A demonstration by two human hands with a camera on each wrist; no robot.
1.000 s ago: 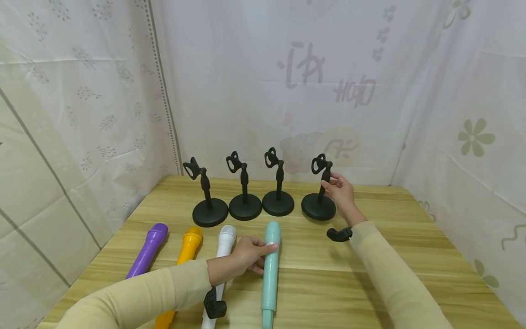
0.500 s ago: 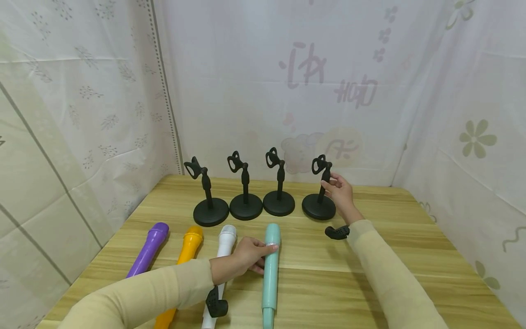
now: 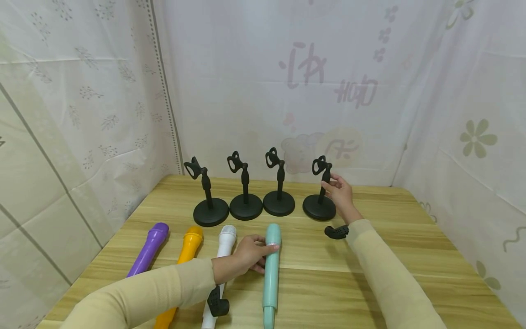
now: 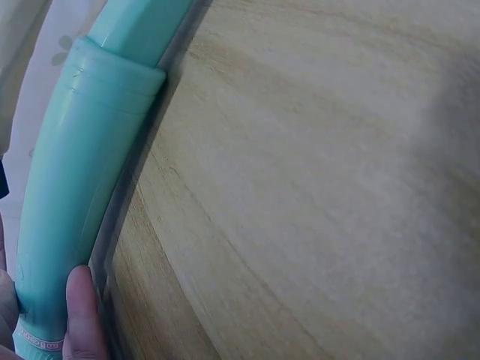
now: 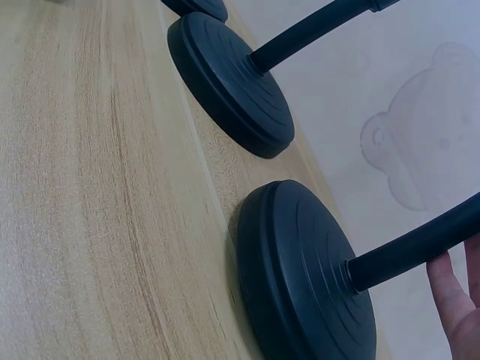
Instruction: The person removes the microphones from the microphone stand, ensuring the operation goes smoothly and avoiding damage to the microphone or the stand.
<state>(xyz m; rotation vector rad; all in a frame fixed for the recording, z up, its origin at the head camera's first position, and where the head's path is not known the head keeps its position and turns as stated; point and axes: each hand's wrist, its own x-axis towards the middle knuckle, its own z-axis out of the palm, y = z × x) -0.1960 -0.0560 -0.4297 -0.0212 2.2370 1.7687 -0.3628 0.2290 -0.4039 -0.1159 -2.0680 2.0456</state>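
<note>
My left hand (image 3: 248, 254) pinches a mint-green microphone (image 3: 271, 269) near its head, thumb across the top. In the left wrist view the microphone (image 4: 79, 165) runs up the left side, with a finger and the thumb on either side of it. At the back right, my right hand (image 3: 341, 194) holds the upright pole of a black microphone stand (image 3: 319, 208). The right wrist view shows that stand's round base (image 5: 300, 277) on the table and fingers at its pole. An open clip tops the stand, with nothing in it.
Three more black stands, a left one (image 3: 210, 212), a middle one (image 3: 245, 208) and a right one (image 3: 278, 204), line the back. Purple (image 3: 147, 249), orange (image 3: 189, 244) and white (image 3: 225, 242) microphones lie to the left, partly under my left arm. Printed curtains (image 3: 246, 91) enclose the wooden table (image 3: 394, 256).
The rightmost stand and my right hand have shifted very slightly to the right. My left hand stays on the mint-green microphone, nearly still.
</note>
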